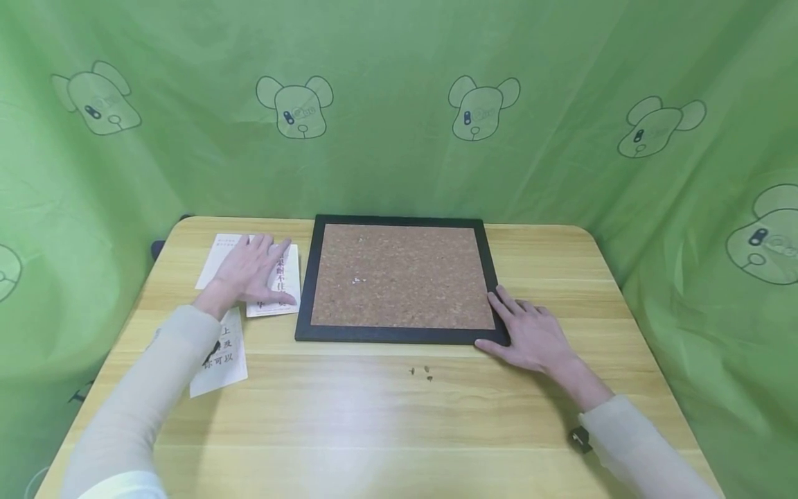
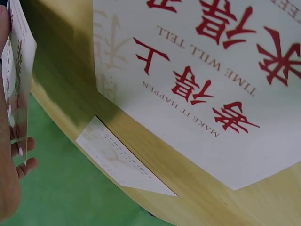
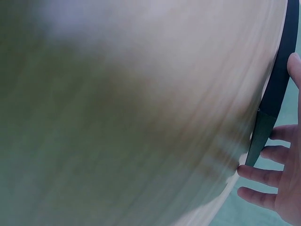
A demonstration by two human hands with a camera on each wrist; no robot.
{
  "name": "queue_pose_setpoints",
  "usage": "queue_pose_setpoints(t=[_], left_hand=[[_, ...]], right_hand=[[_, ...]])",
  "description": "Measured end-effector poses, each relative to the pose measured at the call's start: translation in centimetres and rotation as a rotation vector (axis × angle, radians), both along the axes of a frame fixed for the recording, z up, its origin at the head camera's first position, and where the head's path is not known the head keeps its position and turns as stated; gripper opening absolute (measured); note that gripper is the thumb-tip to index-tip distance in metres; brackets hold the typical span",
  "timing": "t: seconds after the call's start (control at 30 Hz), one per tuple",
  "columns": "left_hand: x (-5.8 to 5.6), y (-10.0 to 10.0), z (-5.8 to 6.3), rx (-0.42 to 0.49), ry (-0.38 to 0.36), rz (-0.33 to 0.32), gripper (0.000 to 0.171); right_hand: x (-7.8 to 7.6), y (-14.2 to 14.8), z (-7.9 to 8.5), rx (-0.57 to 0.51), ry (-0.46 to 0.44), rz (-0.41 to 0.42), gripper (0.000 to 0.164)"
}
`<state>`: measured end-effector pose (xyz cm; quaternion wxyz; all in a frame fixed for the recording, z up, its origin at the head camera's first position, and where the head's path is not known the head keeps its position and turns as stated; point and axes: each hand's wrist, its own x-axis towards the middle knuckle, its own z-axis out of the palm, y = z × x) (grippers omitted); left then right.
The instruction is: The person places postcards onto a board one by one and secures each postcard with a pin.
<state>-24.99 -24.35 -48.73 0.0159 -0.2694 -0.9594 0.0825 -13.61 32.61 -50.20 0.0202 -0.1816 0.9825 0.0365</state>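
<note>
My left hand (image 1: 246, 267) is at the left of the table, holding a white card (image 1: 288, 283) printed with dark red characters. In the left wrist view this card (image 2: 21, 70) stands nearly edge-on, its lower end past the table edge, with fingertips against it. A black-framed cork board (image 1: 402, 277) lies flat at the table's far middle. At the board's near right corner rests my right hand (image 1: 533, 336), thumb along the front edge and straight fingers on the right side. The right wrist view shows these fingers touching the dark frame (image 3: 273, 94).
Behind the left hand lies another white card (image 1: 213, 262); a third card (image 1: 232, 360) is partly under the left forearm. Three small dark bits (image 1: 427, 373) lie in front of the board. White flecks (image 1: 358, 281) mark the cork. Green curtains (image 1: 393, 173) surround the wooden table (image 1: 349, 416).
</note>
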Motion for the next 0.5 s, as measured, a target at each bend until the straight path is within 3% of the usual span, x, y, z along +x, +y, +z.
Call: queue_pose_setpoints(t=[0.5], left_hand=[[0.18,-0.1,0.44,0.002,0.022,-0.007,0.131]], right_hand=[[-0.07,-0.03,-0.02,0.001,0.005,0.007,0.109]])
